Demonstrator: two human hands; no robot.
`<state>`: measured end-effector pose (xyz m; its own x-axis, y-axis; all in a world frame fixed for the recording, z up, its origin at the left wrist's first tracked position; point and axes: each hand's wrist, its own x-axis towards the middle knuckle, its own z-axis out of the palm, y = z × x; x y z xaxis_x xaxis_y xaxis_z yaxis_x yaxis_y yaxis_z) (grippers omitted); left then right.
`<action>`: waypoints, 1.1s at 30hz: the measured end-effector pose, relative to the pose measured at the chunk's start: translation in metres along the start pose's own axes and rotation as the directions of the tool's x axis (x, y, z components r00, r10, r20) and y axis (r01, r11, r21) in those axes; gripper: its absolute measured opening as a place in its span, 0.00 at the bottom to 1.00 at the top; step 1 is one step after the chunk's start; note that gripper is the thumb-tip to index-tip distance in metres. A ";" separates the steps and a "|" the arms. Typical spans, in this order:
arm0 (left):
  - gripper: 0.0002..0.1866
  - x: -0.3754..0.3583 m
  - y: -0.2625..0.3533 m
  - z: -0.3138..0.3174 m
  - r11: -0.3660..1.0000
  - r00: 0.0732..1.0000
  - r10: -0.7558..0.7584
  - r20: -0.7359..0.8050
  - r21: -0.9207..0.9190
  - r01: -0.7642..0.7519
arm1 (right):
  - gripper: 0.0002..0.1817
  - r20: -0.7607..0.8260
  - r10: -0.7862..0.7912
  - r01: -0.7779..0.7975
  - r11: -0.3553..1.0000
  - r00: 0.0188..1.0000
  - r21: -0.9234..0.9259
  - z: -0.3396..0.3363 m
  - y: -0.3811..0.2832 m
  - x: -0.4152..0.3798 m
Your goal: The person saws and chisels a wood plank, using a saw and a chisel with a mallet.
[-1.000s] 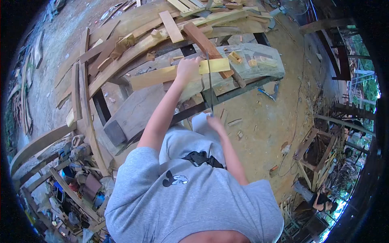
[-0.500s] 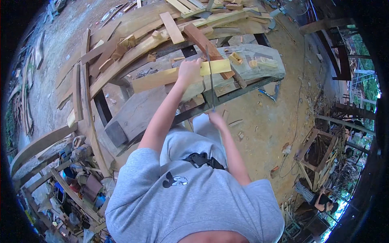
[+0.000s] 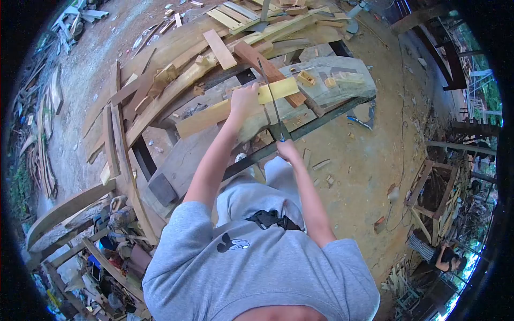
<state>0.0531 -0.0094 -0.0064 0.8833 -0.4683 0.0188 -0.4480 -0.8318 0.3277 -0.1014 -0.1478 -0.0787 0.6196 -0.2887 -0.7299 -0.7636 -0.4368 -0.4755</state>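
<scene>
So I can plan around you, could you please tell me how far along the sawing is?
Looks done: the yellow board lies over the reddish beam, with the saw set across it.
In hand: the left hand steadies the board; the right hand holds the saw.
Left: the board's end beyond the blade looks unsevered; I cannot tell the cut's depth.

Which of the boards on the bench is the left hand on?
The yellow board, lying across the reddish-brown beam. It's the one with the left hand on it and the saw crossing it; the short pale plank has neither.
</scene>
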 end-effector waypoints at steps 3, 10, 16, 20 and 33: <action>0.23 -0.004 0.004 -0.004 0.999 0.999 0.028 0.038 0.042 -0.030 | 0.21 0.118 0.041 -0.039 0.999 0.992 -0.021 -0.004 0.017 -0.038; 0.24 -0.004 0.003 0.003 0.997 0.998 0.057 0.036 0.048 -0.059 | 0.22 0.002 -0.092 0.091 0.986 0.996 -0.143 0.006 0.043 -0.036; 0.22 -0.016 0.012 -0.001 0.985 0.988 0.155 0.010 0.070 -0.155 | 0.22 0.046 -0.163 0.167 0.983 0.986 -0.080 -0.014 -0.042 0.012; 0.22 -0.015 0.011 0.004 0.988 0.992 0.125 0.034 0.084 -0.127 | 0.23 -0.056 -0.181 0.174 0.980 0.982 -0.100 0.019 0.038 -0.005; 0.24 -0.016 0.012 -0.002 0.991 0.989 0.120 0.088 0.046 -0.124 | 0.19 -0.053 -0.214 0.213 0.977 0.975 -0.028 0.001 -0.033 0.026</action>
<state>0.0342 -0.0113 -0.0008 0.8077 -0.5890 -0.0258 -0.5600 -0.7802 0.2788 -0.0602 -0.1403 -0.0827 0.7773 -0.2335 -0.5842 -0.6090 -0.5121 -0.6057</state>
